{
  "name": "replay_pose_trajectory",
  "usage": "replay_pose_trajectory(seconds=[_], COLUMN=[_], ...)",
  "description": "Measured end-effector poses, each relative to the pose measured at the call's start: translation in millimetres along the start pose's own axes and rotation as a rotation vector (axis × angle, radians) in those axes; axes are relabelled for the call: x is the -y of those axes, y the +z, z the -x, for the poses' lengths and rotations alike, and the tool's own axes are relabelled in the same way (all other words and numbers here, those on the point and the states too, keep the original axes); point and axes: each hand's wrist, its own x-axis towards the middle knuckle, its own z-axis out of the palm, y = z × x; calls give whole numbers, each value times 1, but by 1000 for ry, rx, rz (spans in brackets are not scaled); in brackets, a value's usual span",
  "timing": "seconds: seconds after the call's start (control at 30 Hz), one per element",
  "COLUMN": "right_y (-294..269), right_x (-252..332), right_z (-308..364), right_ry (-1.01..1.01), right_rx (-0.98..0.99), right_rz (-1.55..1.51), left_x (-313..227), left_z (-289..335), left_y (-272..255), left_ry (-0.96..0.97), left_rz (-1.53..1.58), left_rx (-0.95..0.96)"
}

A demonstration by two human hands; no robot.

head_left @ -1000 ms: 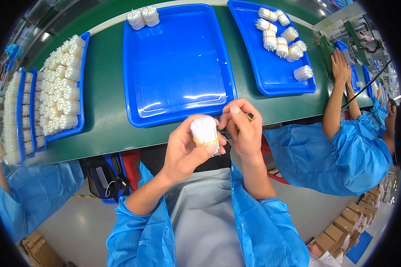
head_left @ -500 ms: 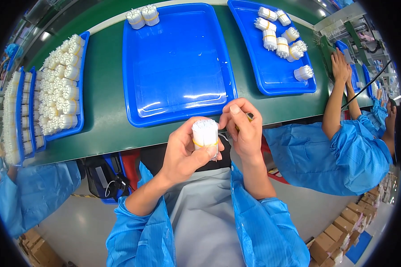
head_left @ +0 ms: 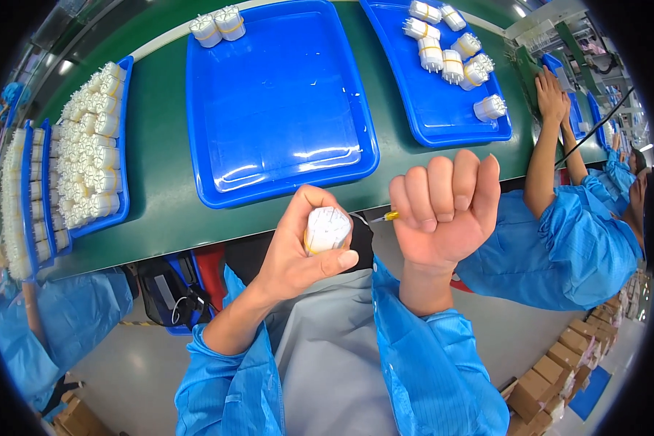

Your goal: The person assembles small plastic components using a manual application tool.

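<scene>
My left hand (head_left: 292, 243) is closed round a white cylindrical bundle (head_left: 328, 229) with a yellow band about it, its pale top face turned up. To the right, my right hand (head_left: 443, 214) is turned palm up with its fingers curled in. A small yellow-handled tool (head_left: 390, 216) with a thin metal tip pokes out from those fingers toward the bundle, without touching it; the rest of the tool is hidden. Beyond both hands, a large blue tray (head_left: 280, 109) holds two similar banded bundles (head_left: 217, 26) in its far left corner.
Another blue tray (head_left: 443, 136) at the right has several banded bundles (head_left: 453, 67). On the left, blue trays (head_left: 126, 152) are packed with white bundles (head_left: 91, 149). The green bench (head_left: 156, 182) runs underneath. A co-worker's hands (head_left: 551, 98) rest at the bench on the right.
My right hand has moved right, away from the bundle, and rolled palm up, bringing the tool's tip into sight. The bundle in my left hand has tipped slightly.
</scene>
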Motion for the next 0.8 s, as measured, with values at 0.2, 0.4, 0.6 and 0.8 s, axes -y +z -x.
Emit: replay_pose_trajectory(seconds=[0.2, 0.4, 0.6, 0.8], right_y=[9, 15, 18, 20], right_x=[-7, -14, -20, -24], right_z=[-2, 0, 3, 4], right_ry=[0, 3, 41, 82], right_rx=[12, -24, -35, -46], right_rz=[-62, -73, -108, -106], left_x=[-18, -8, -3, 0], left_z=[1, 7, 8, 8], left_y=[10, 0, 4, 6], left_ry=[-137, -72, 46, 76], left_rz=[180, 24, -269, -338], left_rx=[-5, 16, -43, -50])
